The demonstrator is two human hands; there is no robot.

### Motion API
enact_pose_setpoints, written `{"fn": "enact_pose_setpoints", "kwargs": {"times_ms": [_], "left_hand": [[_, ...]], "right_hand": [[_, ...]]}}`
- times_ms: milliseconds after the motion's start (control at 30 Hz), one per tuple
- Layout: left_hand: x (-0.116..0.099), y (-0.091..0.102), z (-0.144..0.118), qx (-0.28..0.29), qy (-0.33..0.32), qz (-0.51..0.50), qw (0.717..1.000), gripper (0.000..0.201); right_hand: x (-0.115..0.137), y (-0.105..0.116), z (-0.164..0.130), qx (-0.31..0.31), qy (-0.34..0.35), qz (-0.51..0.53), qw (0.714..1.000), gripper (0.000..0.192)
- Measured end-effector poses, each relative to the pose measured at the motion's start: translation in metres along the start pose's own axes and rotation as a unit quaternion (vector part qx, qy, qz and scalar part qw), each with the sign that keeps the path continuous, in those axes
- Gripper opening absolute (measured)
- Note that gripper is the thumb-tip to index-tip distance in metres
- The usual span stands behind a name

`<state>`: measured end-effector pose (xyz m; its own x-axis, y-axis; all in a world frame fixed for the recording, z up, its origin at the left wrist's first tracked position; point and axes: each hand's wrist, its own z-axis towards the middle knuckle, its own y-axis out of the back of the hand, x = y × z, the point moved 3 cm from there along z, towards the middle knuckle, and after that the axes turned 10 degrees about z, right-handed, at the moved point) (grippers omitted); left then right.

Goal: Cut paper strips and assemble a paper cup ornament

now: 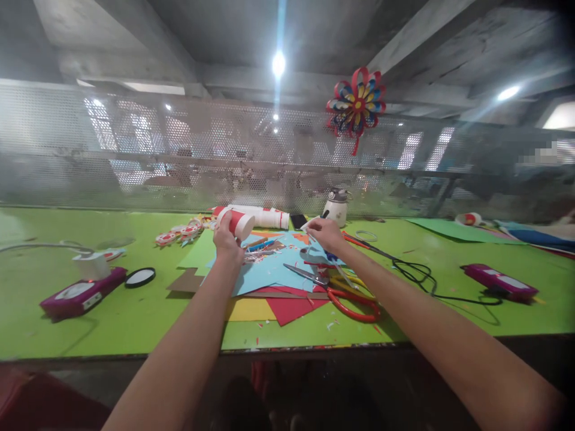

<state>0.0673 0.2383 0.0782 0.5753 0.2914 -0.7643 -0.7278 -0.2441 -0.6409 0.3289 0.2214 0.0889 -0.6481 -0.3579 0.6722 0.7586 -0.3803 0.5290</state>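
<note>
My left hand (pixel 227 242) is wrapped round a red and white paper cup (pixel 240 224) lying on its side in the air above the papers. Fingertips pinched, my right hand (pixel 327 235) holds a small flat white piece (pixel 311 224) that looks like paper. Between and below the hands lie sheets of light blue paper (pixel 260 276) with pens and paper scraps (pixel 265 246) on them. Large scissors with red handles (pixel 353 304) rest on the sheets under my right forearm, partly over a yellow-handled pair.
A stack of white cups (pixel 274 218), a black phone (pixel 298 222) and a bottle (pixel 336 209) stand or lie at the back. Purple power strips (pixel 83 293) sit on both sides. A black cable (pixel 422 275) runs along the right. A paper flower (pixel 358 105) hangs on the mesh screen.
</note>
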Motion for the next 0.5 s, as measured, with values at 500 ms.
{"fn": "enact_pose_setpoints", "kwargs": {"times_ms": [500], "left_hand": [[0.005,-0.009,-0.005,0.079,0.014,0.016,0.997,0.021]], "right_hand": [[0.070,0.105,-0.110,-0.011,-0.016,0.240,0.971,0.036]]}}
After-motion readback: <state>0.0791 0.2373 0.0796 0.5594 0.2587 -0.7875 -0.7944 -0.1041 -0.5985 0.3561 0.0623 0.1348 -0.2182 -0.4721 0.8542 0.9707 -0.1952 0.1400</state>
